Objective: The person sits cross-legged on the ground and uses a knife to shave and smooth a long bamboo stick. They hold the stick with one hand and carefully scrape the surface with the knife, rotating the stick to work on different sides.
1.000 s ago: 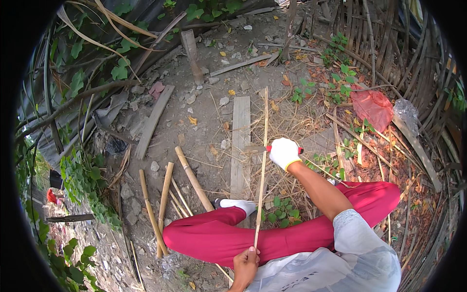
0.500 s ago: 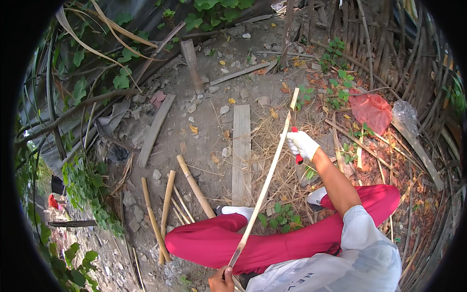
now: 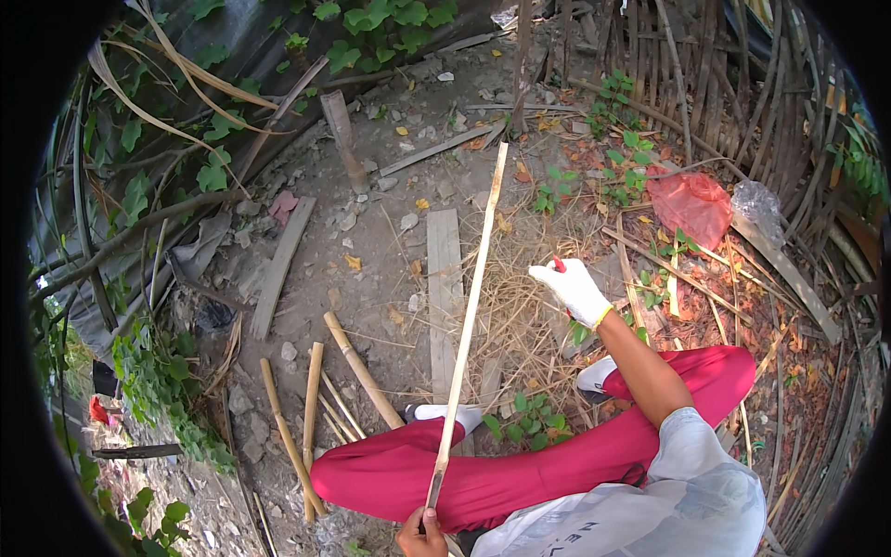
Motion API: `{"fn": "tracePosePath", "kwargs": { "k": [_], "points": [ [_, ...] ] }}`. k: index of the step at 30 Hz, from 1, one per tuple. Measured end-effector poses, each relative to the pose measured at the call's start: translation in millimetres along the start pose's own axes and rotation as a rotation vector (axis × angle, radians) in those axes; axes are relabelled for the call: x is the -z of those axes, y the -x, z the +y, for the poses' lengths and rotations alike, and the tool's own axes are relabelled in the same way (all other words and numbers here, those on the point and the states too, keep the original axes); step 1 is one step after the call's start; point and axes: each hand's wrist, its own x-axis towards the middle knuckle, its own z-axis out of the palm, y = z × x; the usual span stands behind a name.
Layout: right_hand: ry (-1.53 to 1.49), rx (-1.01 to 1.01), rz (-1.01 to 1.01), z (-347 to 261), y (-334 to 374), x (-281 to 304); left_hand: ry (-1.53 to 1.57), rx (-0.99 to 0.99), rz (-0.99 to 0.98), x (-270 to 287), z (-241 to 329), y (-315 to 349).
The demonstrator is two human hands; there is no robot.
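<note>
While the lower end of a bamboo strip is held in the closed grip of the bare left hand at six o'clock, its far end is pointed between twelve and one. At three o'clock, a red-handled tool is gripped by the gloved right hand, apart from the strip. Bamboo poles are noted between seven and eight.

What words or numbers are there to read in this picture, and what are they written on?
Pale shirt: a few dark letters on the front, partly lost toward the folds; I don't copy printed words out.
White footwear on the right foot: a small dark mark, too small to read.
Long pale strip: no writing that I can see.
Nothing else shows readable writing.
</note>
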Motion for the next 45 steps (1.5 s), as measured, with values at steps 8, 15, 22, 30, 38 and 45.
{"fn": "tracePosePath", "kwargs": {
  "k": [8,15,22,30,38,45],
  "points": [
    [0.162,0.076,-0.111,-10.6,20.7,-32.0,-0.013,-0.069,0.114,-5.3,-11.0,7.2],
    [0.231,0.082,-0.244,-20.2,50.3,-54.4,0.096,-0.090,0.127,-14.7,-14.9,8.7],
    [0.211,0.012,-0.281,9.5,60.9,-69.2,-0.018,-0.105,0.010,-23.5,-8.1,11.5],
    [0.109,-0.013,-0.126,-8.7,67.8,-63.6,0.071,-0.273,0.291,-11.5,-3.3,-17.3],
    [0.501,0.795,0.128,-31.5,77.3,-56.4,-0.736,-0.789,0.640,86.6,22.0,-70.5],
    [0.689,0.910,-0.042,-31.2,72.6,-48.8,-1.009,-1.270,0.648,108.2,57.8,-90.9]
  ]
}}
